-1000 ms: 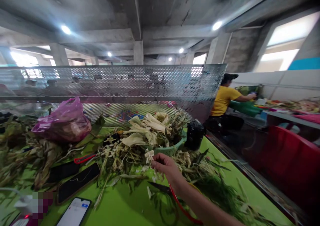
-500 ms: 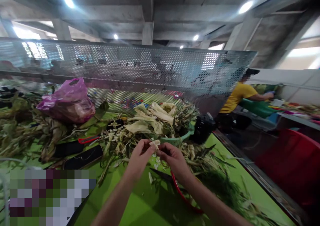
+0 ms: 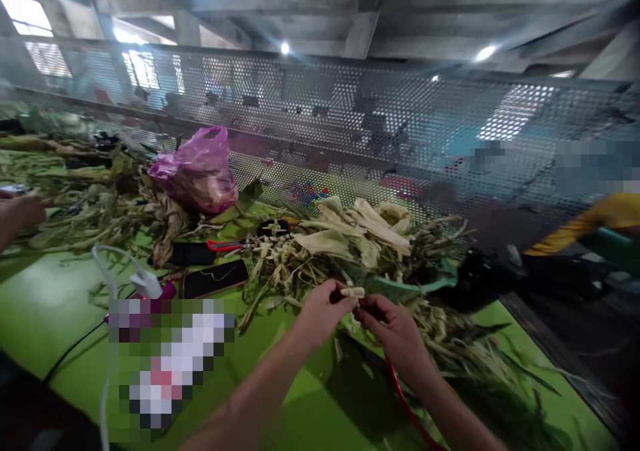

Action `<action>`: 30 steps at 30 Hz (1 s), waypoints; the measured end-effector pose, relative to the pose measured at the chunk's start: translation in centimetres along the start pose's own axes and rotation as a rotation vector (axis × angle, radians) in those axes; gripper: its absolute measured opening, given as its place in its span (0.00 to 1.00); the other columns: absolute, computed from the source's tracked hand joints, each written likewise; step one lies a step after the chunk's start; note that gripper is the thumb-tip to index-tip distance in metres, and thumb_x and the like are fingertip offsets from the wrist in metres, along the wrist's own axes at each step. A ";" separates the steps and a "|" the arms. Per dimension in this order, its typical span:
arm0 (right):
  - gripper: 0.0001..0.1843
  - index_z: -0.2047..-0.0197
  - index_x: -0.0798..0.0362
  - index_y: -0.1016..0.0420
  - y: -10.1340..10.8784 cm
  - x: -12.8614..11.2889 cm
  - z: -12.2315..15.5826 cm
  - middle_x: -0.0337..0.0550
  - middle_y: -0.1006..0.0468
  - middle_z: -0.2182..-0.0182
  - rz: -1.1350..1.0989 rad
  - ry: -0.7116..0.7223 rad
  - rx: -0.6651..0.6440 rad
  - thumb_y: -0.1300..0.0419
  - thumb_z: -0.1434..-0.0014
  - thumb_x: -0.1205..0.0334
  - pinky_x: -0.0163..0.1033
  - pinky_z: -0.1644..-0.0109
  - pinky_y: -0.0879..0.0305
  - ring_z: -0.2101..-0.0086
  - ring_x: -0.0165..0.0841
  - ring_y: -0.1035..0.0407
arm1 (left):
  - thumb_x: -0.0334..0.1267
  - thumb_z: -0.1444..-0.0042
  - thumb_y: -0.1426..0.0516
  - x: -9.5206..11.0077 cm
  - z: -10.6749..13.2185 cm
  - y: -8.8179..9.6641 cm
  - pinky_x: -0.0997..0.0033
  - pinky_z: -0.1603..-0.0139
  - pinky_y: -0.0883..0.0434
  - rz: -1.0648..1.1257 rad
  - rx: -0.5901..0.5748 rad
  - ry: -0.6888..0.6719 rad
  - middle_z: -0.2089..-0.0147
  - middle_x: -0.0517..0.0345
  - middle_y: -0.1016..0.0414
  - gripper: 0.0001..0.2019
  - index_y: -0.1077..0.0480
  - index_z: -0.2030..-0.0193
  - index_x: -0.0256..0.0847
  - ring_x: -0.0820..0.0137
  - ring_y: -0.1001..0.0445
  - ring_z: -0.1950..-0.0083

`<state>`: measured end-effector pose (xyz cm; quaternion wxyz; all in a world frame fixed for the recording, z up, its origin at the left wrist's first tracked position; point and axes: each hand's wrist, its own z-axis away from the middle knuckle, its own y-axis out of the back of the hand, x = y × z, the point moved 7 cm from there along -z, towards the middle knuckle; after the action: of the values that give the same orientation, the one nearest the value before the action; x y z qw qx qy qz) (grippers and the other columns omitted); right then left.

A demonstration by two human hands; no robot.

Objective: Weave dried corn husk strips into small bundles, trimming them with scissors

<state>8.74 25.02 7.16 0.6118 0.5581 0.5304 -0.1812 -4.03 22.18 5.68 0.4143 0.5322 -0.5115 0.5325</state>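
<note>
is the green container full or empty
Full, it seems: pale dry husks heap above the visible rim of the green container.

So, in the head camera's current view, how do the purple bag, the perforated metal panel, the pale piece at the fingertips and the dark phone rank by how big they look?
Largest to smallest:
1. Perforated metal panel
2. Purple bag
3. Dark phone
4. Pale piece

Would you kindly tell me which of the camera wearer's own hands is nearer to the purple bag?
Left. The left hand is below and to the right of the purple bag in the view; the right hand is farther right.
</note>
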 end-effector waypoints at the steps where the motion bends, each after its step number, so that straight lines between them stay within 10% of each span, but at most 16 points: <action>1: 0.14 0.68 0.53 0.27 -0.2 0.1 0.0 0.41 0.26 0.74 -0.019 -0.008 -0.012 0.40 0.47 0.49 0.36 0.67 0.39 0.72 0.33 0.35 | 0.40 0.51 0.42 0.0 0.0 -0.1 0.72 0.65 0.38 0.008 -0.001 0.007 0.72 0.60 0.33 0.07 0.33 0.71 0.38 0.72 0.36 0.69; 7: 0.14 0.63 0.52 0.26 0.0 0.2 -0.1 0.43 0.23 0.69 -0.062 -0.026 -0.072 0.43 0.43 0.50 0.37 0.66 0.36 0.69 0.35 0.31 | 0.43 0.54 0.39 0.4 -0.1 0.2 0.71 0.63 0.37 0.196 -0.012 0.058 0.70 0.58 0.30 0.11 0.31 0.69 0.37 0.72 0.34 0.68; 13: 0.14 0.55 0.51 0.26 3.7 -5.5 -2.7 0.46 0.23 0.59 0.365 0.269 0.091 0.44 0.41 0.54 0.41 0.54 0.35 0.60 0.38 0.29 | 0.42 0.49 0.43 1.3 -1.4 8.3 0.72 0.63 0.36 -0.006 0.472 -0.041 0.69 0.59 0.29 0.10 0.30 0.64 0.38 0.71 0.33 0.67; 17: 0.17 0.50 0.49 0.29 1.2 -9.8 -5.2 0.46 0.26 0.53 0.735 0.519 0.076 0.42 0.43 0.61 0.46 0.46 0.41 0.51 0.41 0.35 | 0.41 0.48 0.43 0.9 -1.7 11.7 0.65 0.52 0.34 -0.316 0.628 -0.089 0.54 0.48 0.29 0.19 0.31 0.50 0.37 0.64 0.30 0.55; 23: 0.23 0.48 0.47 0.29 -2.9 -10.7 -9.2 0.48 0.26 0.51 1.047 0.587 0.063 0.42 0.48 0.70 0.49 0.47 0.45 0.50 0.44 0.37 | 0.38 0.47 0.45 1.0 -1.5 11.8 0.60 0.40 0.40 -0.597 0.653 -0.131 0.44 0.41 0.36 0.24 0.36 0.42 0.34 0.59 0.35 0.43; 30: 0.20 0.51 0.50 0.28 6.7 -11.1 -12.3 0.44 0.24 0.56 0.292 0.533 0.458 0.43 0.48 0.65 0.44 0.50 0.39 0.56 0.39 0.31 | 0.39 0.47 0.45 0.9 -2.0 11.5 0.60 0.40 0.39 -0.633 0.575 -0.127 0.44 0.43 0.35 0.22 0.33 0.45 0.36 0.59 0.34 0.43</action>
<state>4.53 33.77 22.16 0.3312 0.7776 0.5317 -0.0543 -15.77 22.48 5.50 0.3597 0.7884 -0.1781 0.4661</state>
